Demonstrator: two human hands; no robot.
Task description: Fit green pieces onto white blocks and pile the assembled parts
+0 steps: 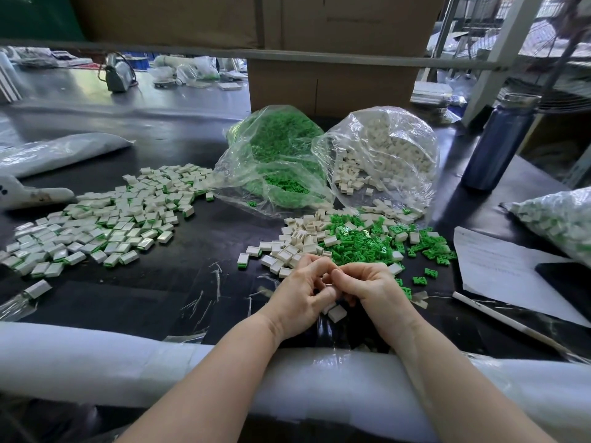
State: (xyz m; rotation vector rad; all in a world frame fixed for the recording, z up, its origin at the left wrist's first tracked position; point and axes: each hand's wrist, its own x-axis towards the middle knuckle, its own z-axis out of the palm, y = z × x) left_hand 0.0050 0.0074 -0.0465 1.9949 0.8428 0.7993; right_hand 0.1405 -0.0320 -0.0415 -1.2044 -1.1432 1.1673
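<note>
**Q:** What is hidden or hard to make out?

**Me:** My left hand and my right hand meet fingertip to fingertip over the dark table, all fingers curled inward. What they pinch between them is covered by my own fingers, so I cannot name it. A white block shows just beneath my left fingers, touching them; I cannot tell whether I grip it or it lies on the table. Text on the sheet of paper at my right is too faint to read.

**Q:** And the containers?

**Me:** Two clear plastic bags lie open on their sides beyond my hands. The left bag holds green pieces; the right bag holds white blocks. Both spill toward a mixed heap of loose blocks and green pieces just beyond my fingers. A third bag of assembled parts is cut off by the right edge. A dark blue bottle stands upright behind it.

**Q:** Where are the finished parts, and what room is there?

**Me:** The pile of assembled parts spreads across the left of the table, well apart from my hands. Bare dark surface lies between that pile and my left hand. My forearms rest on a white padded edge along the table's near side.
</note>
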